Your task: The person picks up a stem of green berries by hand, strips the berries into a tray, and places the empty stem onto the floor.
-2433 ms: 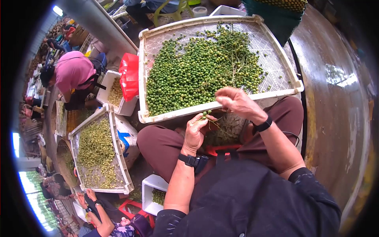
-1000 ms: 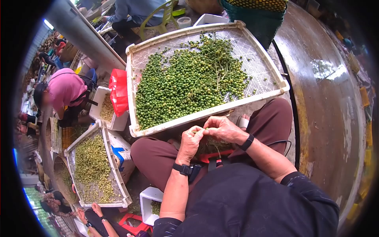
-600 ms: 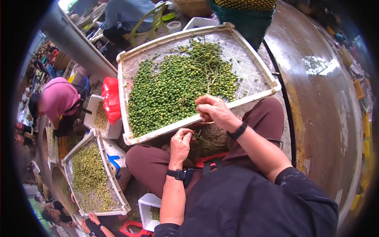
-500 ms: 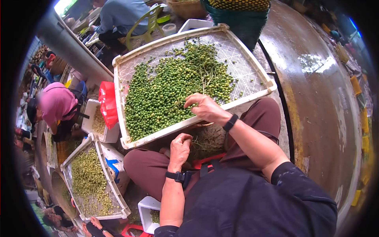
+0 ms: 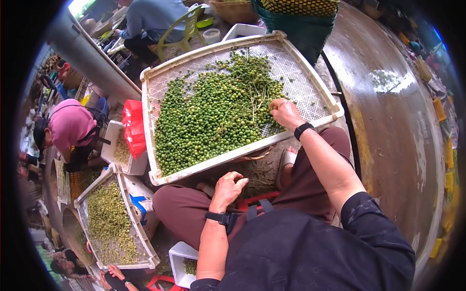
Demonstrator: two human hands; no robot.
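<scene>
A large white mesh tray (image 5: 172, 174) lies tilted in front of my knees. On it spreads a heap of small round green fruits (image 5: 204, 116), with thin pale stems (image 5: 253, 99) mixed in at the right. My right hand (image 5: 286, 114) reaches over the near right part of the tray, its curled fingertips at the heap's right edge. Whatever they pinch is hidden. My left hand (image 5: 229, 189) hangs above my lap, off the tray's near edge, its thumb apart from loosely bent fingers and nothing visible in it.
A smaller tray of yellowish fruits (image 5: 109, 223) stands at lower left, near a white bin (image 5: 178, 252) and another person's hand (image 5: 115, 272). A red plastic bag (image 5: 133, 127) touches the large tray's left side. A person in pink (image 5: 73, 123) bends nearby. Wet floor (image 5: 388, 145) lies right.
My right hand has moved right across the tray, from the heap's near middle to its right edge. My left hand has shifted slightly down and right, its thumb now apart.
</scene>
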